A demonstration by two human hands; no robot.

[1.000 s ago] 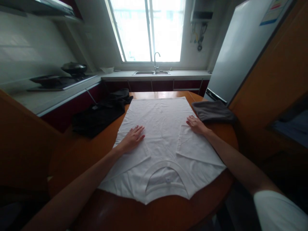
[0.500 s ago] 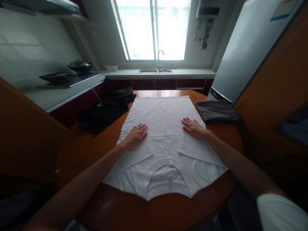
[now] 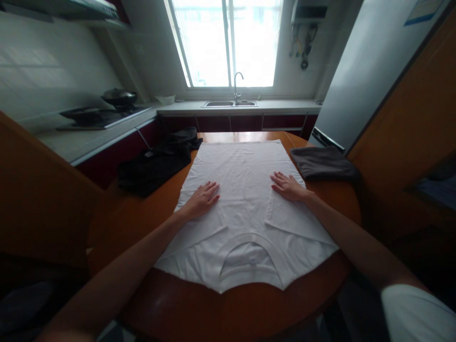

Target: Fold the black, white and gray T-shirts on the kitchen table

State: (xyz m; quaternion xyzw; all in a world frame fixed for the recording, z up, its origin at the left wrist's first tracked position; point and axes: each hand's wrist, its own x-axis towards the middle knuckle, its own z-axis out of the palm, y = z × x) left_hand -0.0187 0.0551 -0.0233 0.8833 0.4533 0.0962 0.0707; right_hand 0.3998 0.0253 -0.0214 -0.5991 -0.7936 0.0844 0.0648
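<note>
A white T-shirt point(image 3: 245, 175) lies spread on the wooden table point(image 3: 228, 313), its neckline toward me and its hem at the far side. Both short sleeves are folded inward over the body. My left hand point(image 3: 202, 200) rests flat on the left sleeve, fingers stretched toward the shirt's middle. On the right sleeve's upper edge lies my right hand point(image 3: 289, 186), palm down with its fingers out. Neither hand grips the cloth.
A black garment point(image 3: 156, 164) lies loosely at the table's left edge. Folded dark grey cloth point(image 3: 324, 163) sits at the right. Beyond the table are a counter with a sink point(image 3: 230, 103), a stove with pans point(image 3: 119, 97) and a fridge point(image 3: 352, 76).
Both hands stay flat in the same places on the shirt. The whole view has shifted very slightly; nothing else has visibly moved.
</note>
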